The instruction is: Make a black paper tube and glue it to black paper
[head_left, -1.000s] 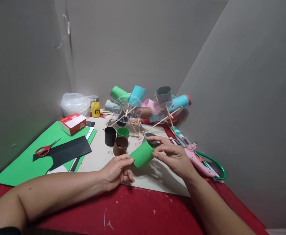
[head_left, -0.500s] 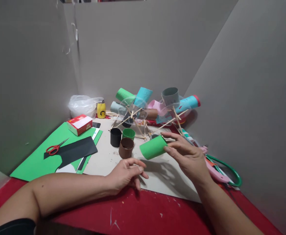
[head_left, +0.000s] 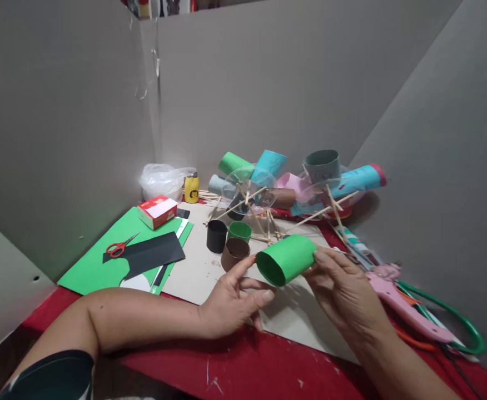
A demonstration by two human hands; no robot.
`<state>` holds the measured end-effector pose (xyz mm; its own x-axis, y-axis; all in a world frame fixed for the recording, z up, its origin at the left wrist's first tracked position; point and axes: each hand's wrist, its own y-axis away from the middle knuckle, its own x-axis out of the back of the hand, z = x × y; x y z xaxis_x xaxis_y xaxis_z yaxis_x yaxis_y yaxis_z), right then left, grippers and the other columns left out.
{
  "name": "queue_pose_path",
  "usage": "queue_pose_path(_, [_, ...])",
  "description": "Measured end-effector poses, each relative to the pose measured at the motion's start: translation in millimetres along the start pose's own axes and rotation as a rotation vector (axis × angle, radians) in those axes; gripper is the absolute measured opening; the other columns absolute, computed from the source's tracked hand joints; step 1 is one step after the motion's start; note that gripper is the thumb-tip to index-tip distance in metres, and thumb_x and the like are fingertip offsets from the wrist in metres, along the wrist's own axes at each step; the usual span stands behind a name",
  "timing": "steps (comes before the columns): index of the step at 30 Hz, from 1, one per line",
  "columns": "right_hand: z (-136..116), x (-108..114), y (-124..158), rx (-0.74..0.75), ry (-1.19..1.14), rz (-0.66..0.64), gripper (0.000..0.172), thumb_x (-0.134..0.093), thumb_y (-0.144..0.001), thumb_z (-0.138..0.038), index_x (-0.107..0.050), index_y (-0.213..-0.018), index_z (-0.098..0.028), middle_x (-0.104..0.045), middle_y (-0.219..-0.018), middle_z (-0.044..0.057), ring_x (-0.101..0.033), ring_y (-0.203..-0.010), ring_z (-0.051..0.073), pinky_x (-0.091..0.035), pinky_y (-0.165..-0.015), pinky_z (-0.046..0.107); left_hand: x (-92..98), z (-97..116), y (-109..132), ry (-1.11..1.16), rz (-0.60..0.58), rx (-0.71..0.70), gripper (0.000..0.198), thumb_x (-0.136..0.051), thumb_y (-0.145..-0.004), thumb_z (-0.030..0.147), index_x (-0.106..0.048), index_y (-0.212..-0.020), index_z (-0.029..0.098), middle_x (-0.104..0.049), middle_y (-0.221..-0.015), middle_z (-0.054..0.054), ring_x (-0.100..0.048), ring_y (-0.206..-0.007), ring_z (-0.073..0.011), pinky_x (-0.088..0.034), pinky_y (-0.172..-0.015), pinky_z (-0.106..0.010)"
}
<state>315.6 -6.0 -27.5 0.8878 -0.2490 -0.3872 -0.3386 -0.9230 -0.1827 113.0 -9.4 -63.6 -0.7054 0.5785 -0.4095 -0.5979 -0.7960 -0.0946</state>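
A bright green paper tube (head_left: 296, 255) is held at its right end by my right hand (head_left: 347, 283), thumb at the front edge. Its open left end faces me and shows a dark hollow. My left hand (head_left: 237, 300) is beside that end with fingers spread, the index fingertip close to or touching the rim. Behind the hands, on the pale board (head_left: 189, 278), a black paper ring (head_left: 217, 238), a dark green ring (head_left: 239, 230) and a brown ring (head_left: 235, 255) stand together.
Left lie green sheets (head_left: 85, 266), a black paper piece (head_left: 155, 255), red-handled scissors (head_left: 118, 249) and a red box (head_left: 157, 212). At the back stand stick-and-plastic-disc wheels (head_left: 247, 191) bearing coloured tubes. A pink glue gun (head_left: 410, 311) and green-handled tool (head_left: 472, 344) lie right.
The green tube has turned so its open left end faces me. My left hand has risen and opened towards that end. The view has swung slightly left.
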Motion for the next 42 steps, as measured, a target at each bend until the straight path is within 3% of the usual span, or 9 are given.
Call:
queue_pose_path(4, [0.0,-4.9,3.9,-0.165,-0.113,0.063,0.027,-0.090,-0.056,-0.037,-0.073,-0.072,-0.023,-0.070,-0.074,-0.004,-0.064,-0.068,0.012,-0.060,-0.069,0.023,-1.2,1.3,2.7,-0.080,0.021,-0.077,0.095,-0.079,-0.077,0.041,-0.022,-0.154,0.036,-0.061,-0.121,-0.012,-0.061,-0.049,-0.0046,-0.053,-0.046,-0.019])
queue_pose_path(10, [-2.5,-6.8,4.0,-0.275,-0.030,0.058,0.024,-0.081,-0.066,-0.041,-0.076,-0.086,-0.028,-0.071,-0.108,0.007,-0.066,-0.102,0.026,-0.061,-0.078,0.032,-1.7,-1.3,2.9,-0.413,-0.094,-0.335,0.080,-0.076,-0.078,0.034,-0.040,-0.149,0.025,-0.068,-0.115,-0.014,-0.056,-0.051,-0.0047,-0.048,-0.048,-0.016])
queue_pose_path(15, [2.5,-3.8,9.7,-0.366,0.087,-0.109,0.031,-0.088,-0.053,-0.042,-0.073,-0.073,-0.023,-0.069,-0.077,0.004,-0.065,-0.068,0.020,-0.059,-0.060,0.030,1.4,-1.8,4.4,-0.599,-0.066,-0.439,0.035,-0.063,-0.087,0.037,-0.069,-0.108,0.010,-0.069,-0.077,-0.008,-0.052,-0.048,-0.0062,-0.045,-0.048,-0.016])
queue_pose_path(18, [-2.5,0.6,3.3,-0.148,0.220,-0.190,0.035,-0.081,-0.063,-0.053,-0.072,-0.071,-0.020,-0.066,-0.069,0.003,-0.059,-0.060,0.016,-0.054,-0.054,0.027,1.6,4.1,6.0,-0.544,0.007,-0.369,0.033,-0.057,-0.092,0.041,-0.067,-0.099,0.010,-0.070,-0.083,-0.010,-0.054,-0.047,-0.0064,-0.046,-0.046,-0.017])
queue_pose_path(22, [-19.1,19.7,-20.5,0.293,0.581,0.010,0.032,-0.068,-0.079,-0.050,-0.073,-0.088,-0.019,-0.069,-0.078,0.005,-0.061,-0.067,0.016,-0.053,-0.061,0.029,1.7,14.1,5.2,-0.584,0.014,-0.385,0.030,-0.051,-0.097,0.039,-0.064,-0.088,0.013,-0.068,-0.075,-0.005,-0.055,-0.047,-0.0061,-0.046,-0.047,-0.016])
queue_pose_path(27, [-28.3,38.4,-35.5,0.317,0.761,-0.058,0.030,-0.068,-0.079,-0.043,-0.074,-0.093,-0.018,-0.067,-0.066,0.002,-0.052,-0.050,0.014,-0.044,-0.049,0.027,1.7,23.7,4.7,-0.840,-0.043,-0.498,0.024,-0.048,-0.099,0.025,-0.063,-0.083,0.013,-0.066,-0.072,-0.003,-0.056,-0.050,-0.0058,-0.045,-0.053,-0.016])
queue_pose_path(31, [-13.0,33.5,-33.8,0.380,0.906,-0.210,0.023,-0.071,-0.071,-0.028,-0.076,-0.092,-0.021,-0.076,-0.099,0.008,-0.061,-0.063,0.017,-0.048,-0.061,0.031,2.8,28.4,1.3,-1.072,-0.108,-0.570,0.020,-0.048,-0.098,0.020,-0.063,-0.086,0.014,-0.066,-0.069,-0.002,-0.057,-0.055,-0.0079,-0.043,-0.057,-0.018])
queue_pose_path(34, [-0.9,29.4,-32.7,0.419,0.981,-0.266,0.013,-0.067,-0.073,-0.022,-0.076,-0.082,-0.021,-0.076,-0.088,0.008,-0.065,-0.072,0.021,-0.048,-0.068,0.032,3.4,30.1,-1.8,-1.215,-0.150,-0.605,0.019,-0.047,-0.098,0.021,-0.062,-0.088,0.015,-0.065,-0.069,-0.002,-0.058,-0.060,-0.0098,-0.042,-0.060,-0.019])
queue_pose_path(42, [-19.8,33.5,-33.4,0.566,0.941,-0.100,0.018,-0.058,-0.084,-0.031,-0.070,-0.077,-0.020,-0.070,-0.070,0.004,-0.060,-0.062,0.019,-0.044,-0.060,0.030,-10.8,40.5,-21.6,-1.650,-0.125,-0.412,0.026,-0.039,-0.098,0.026,-0.060,-0.084,0.018,-0.066,-0.070,-0.004,-0.058,-0.060,-0.0140,-0.034,-0.057,-0.024])
